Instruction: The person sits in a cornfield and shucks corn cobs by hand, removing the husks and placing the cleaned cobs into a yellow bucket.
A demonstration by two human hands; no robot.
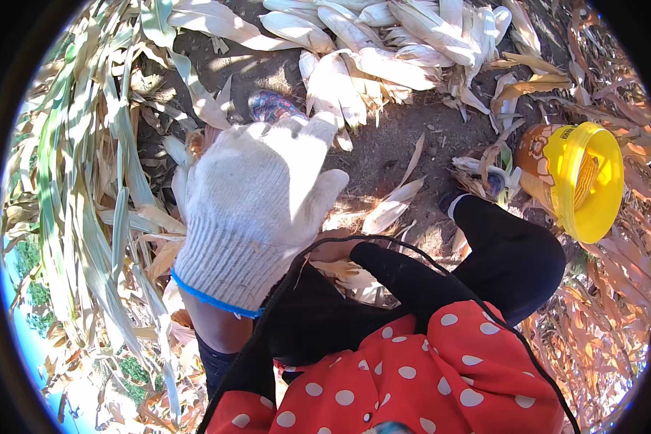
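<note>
A white knit glove with a blue cuff edge covers my left hand (255, 190), which is raised large at centre left, back of the hand up and thumb to the right. Its fingertips bend away from view, so its grip is hidden. Dry corn husk leaves (179, 184) show just beside the glove. My right hand (331, 245), bare below a black sleeve, is low near my lap, partly behind the glove and a black cord (412, 247); its fingers are mostly hidden. Loose pale husks (393, 209) lie on the soil ahead of it.
A yellow bucket (588, 230) tilts at the right with a husked corn cob (586, 176) inside. Ears in pale husks (396, 59) are heaped at the top. Corn stalks and leaves (97, 190) stand at the left. A patterned shoe (274, 106) shows beyond the glove.
</note>
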